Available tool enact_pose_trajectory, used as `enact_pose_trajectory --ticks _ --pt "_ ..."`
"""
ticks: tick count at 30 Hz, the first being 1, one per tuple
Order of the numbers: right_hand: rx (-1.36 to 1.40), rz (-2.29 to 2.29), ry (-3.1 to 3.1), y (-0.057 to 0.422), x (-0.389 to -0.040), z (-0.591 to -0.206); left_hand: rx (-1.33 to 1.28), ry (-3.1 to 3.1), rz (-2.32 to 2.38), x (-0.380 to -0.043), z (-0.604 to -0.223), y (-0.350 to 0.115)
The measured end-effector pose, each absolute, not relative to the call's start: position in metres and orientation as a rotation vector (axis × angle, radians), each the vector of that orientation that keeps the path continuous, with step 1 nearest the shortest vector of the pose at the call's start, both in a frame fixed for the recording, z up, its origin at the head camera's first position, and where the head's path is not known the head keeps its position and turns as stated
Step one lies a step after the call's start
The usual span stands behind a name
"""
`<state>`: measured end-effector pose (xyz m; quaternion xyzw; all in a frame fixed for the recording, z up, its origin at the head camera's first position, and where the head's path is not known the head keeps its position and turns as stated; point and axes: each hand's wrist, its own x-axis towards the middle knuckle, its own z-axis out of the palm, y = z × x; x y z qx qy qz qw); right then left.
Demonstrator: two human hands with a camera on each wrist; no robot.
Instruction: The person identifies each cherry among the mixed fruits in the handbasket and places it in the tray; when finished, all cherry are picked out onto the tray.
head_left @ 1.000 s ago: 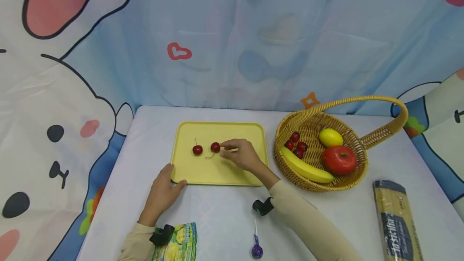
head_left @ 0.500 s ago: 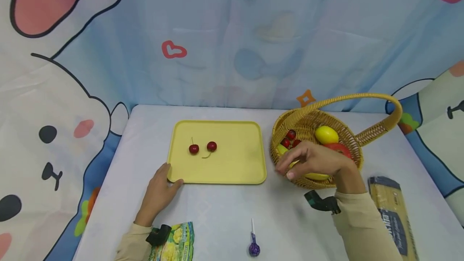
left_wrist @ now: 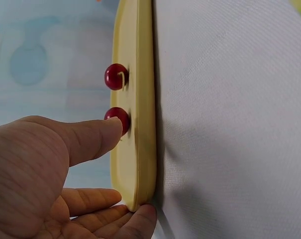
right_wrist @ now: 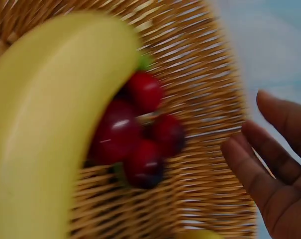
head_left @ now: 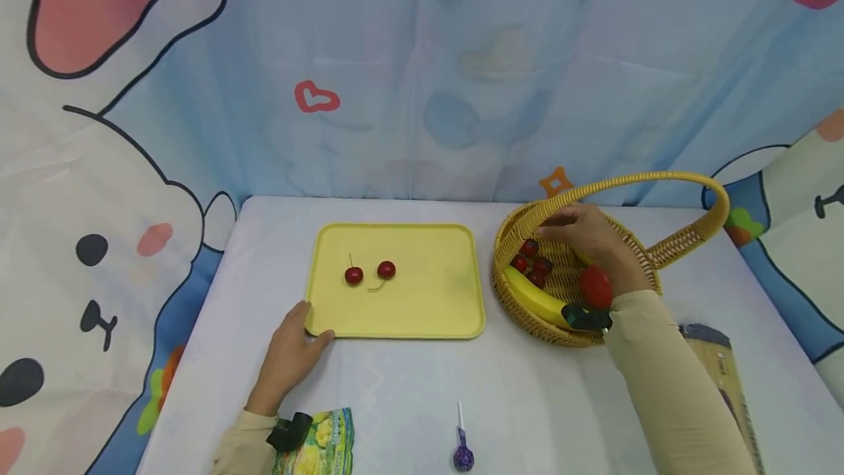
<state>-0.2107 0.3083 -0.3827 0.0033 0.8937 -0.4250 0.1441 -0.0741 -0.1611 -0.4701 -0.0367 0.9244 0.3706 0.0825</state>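
Observation:
My left hand point(head_left: 288, 354) lies at the near-left corner of a yellow tray point(head_left: 422, 306), its fingers fairly straight against the rim. Two cherries with stems lie on the tray: the left cherry point(head_left: 354, 275) and the right cherry point(head_left: 386, 270). Over the back of a wicker basket point(head_left: 521, 321) is my right hand point(head_left: 590, 233), holding nothing. In the right wrist view its fingers are extended, apart from several small dark-red fruits point(right_wrist: 145, 92). A banana point(head_left: 537, 299) and a red apple point(head_left: 596, 286) are in the basket, the apple partly hidden by my wrist. A lemon is mostly covered by my hand.
The basket's tall handle point(head_left: 686, 176) arches over its right side. A purple-wrapped lollipop point(head_left: 464, 453) lies at the front middle. Beside my left wrist is a green and yellow packet point(head_left: 326, 446). My right sleeve partly covers a pasta packet point(head_left: 715, 365).
My right hand has left the cherry on the tray, swung right, and moved over the back of the basket. My left hand has stayed at the tray's corner.

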Motion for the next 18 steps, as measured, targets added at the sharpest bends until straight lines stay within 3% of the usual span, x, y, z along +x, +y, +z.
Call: enact_pose_trajectory --ticks 7,18 --pt "0.000 -1.137 2.617 0.303 -0.226 -0.414 -0.107 2.767 1.117 -0.073 -0.470 -0.160" --pt "-0.017 -0.986 2.664 0.299 -0.230 -0.428 -0.104 2.782 1.096 -0.074 -0.470 -0.160"
